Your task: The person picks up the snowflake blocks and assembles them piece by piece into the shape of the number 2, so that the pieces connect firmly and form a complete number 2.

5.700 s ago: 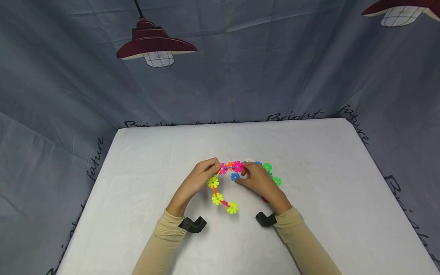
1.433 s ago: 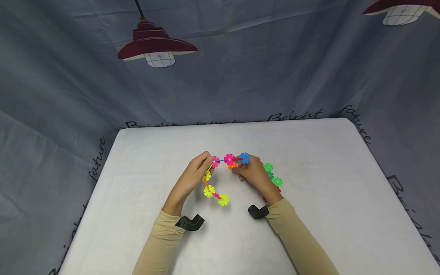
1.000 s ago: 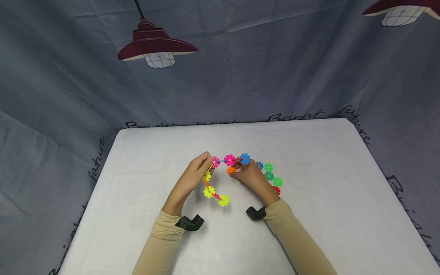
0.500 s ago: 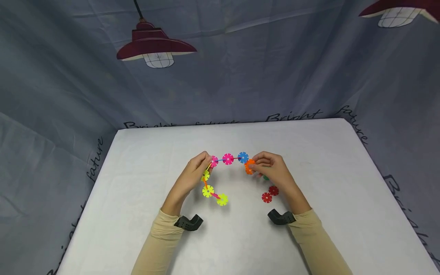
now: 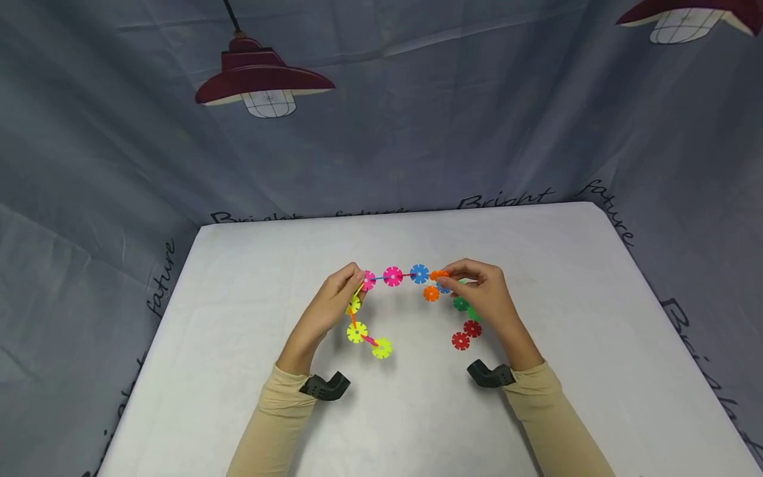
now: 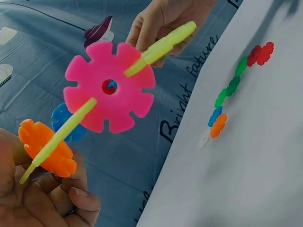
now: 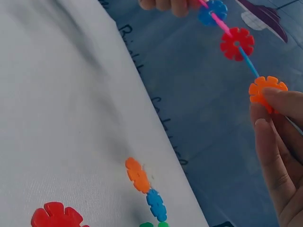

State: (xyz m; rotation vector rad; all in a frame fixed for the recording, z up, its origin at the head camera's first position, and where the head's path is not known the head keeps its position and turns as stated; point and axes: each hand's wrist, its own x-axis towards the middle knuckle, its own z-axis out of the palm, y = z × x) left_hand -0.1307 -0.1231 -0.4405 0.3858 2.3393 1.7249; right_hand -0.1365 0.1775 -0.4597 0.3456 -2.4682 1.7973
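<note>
Passage between yellow discs and red discs, pink disc beyond.

Orng disc, R end of chain

A curve of color lies just right of center on a white table – white disc, orange disc and blue disc at the far end, three green discs midway, two red discs at the near end.

Two loose red discs, three loose green discs
</note>
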